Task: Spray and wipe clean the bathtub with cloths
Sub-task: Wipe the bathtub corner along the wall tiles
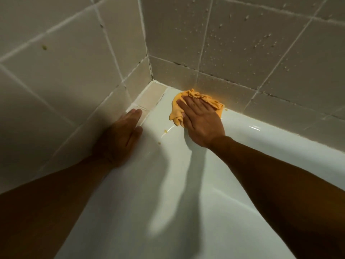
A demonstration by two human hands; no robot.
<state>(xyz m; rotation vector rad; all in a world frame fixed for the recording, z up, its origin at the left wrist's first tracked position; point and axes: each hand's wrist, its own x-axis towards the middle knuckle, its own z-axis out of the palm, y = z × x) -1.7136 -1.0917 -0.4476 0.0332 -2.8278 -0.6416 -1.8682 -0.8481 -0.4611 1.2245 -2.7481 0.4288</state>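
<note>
The right hand [200, 119] lay flat, fingers straight, pressing a crumpled orange cloth [188, 105] onto the bathtub [261, 139] rim at its far corner, against the tiled wall [242, 53]. The left hand [121, 135], fingers extended, apparently rested flat on the rim's left edge.

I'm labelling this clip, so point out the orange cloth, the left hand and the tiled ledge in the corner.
orange cloth [174, 113]: head view, bare fold at its left edge.
left hand [119, 137]: head view, back of the hand.
tiled ledge [155, 94]: head view, bare tile.
</note>
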